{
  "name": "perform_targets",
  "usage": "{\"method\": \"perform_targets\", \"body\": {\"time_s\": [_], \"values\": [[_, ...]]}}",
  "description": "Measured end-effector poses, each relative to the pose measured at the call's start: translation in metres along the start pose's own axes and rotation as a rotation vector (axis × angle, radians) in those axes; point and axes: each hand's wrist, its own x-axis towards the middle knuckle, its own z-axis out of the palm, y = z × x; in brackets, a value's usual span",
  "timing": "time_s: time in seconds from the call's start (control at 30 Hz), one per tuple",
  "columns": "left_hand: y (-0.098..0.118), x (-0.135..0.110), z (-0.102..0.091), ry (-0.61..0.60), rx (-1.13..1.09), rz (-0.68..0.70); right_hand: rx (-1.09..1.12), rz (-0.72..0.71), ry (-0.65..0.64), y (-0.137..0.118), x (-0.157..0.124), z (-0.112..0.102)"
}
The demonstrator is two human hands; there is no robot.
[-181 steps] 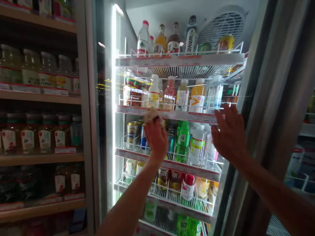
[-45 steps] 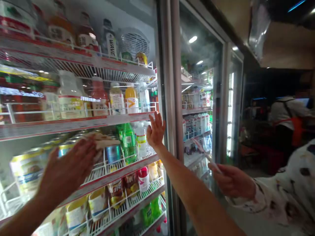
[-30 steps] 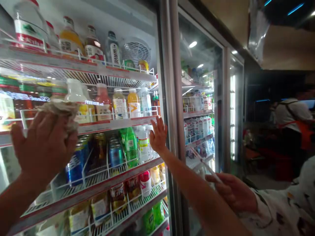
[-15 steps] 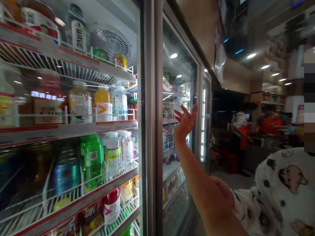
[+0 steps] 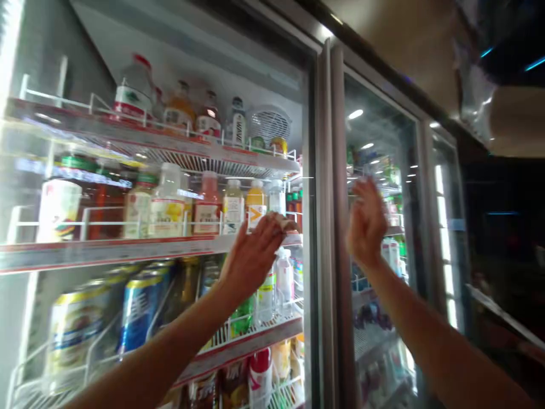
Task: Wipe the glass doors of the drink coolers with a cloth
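Note:
My left hand (image 5: pixel 253 255) reaches up in front of the drinks cooler's left glass door (image 5: pixel 191 34). Its fingers lie over a small pale crumpled cloth (image 5: pixel 284 222), held at or very near the glass; contact itself is hard to make out. My right hand (image 5: pixel 368 221) is raised before the neighbouring glass door (image 5: pixel 383 113), fingers loosely apart and somewhat blurred, with nothing seen in them. Between the two doors runs a metal frame (image 5: pixel 330 227). Behind the left glass, an orange bottle (image 5: pixel 256 199) stands near my left fingertips.
Several wire shelves hold bottles and cans, among them a blue can (image 5: pixel 138 312) and a red-capped bottle (image 5: pixel 134 91). A round vent grille (image 5: pixel 270 125) sits at the back of the top shelf. To the far right is a dark area.
My view has swung left, showing more of the left door. My left hand with the cloth has come into view. The right hand's fingers, spread wide before, are now more bent. The people at right left view.

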Motion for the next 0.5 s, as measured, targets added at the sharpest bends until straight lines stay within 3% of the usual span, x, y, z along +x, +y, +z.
{"method": "perform_targets", "body": {"time_s": [0.03,0.1,0.17,0.23,0.3,0.4,0.47,0.5], "values": [[-0.014,0.002,-0.009,-0.049,0.057,0.04,0.038,-0.124,-0.115,-0.025,-0.012,0.023],[-0.051,0.009,-0.034,-0.061,0.174,-0.056,0.077,-0.214,-0.23,-0.061,-0.029,0.061],[-0.086,0.017,-0.061,0.019,0.284,-0.278,0.041,-0.14,-0.241,-0.072,-0.037,0.088],[-0.101,0.02,-0.074,0.087,0.346,-0.42,0.007,-0.035,-0.216,-0.068,-0.042,0.104],[-0.089,0.013,-0.068,0.04,0.342,-0.328,0.018,0.013,-0.192,-0.06,-0.046,0.111],[-0.052,-0.002,-0.044,-0.123,0.262,0.071,0.042,0.05,-0.142,-0.054,-0.051,0.112],[-0.048,-0.004,-0.041,-0.196,0.215,0.219,0.026,0.082,-0.121,-0.055,-0.052,0.111],[-0.056,-0.001,-0.046,-0.205,0.21,0.197,0.015,0.093,-0.118,-0.055,-0.052,0.111]]}}
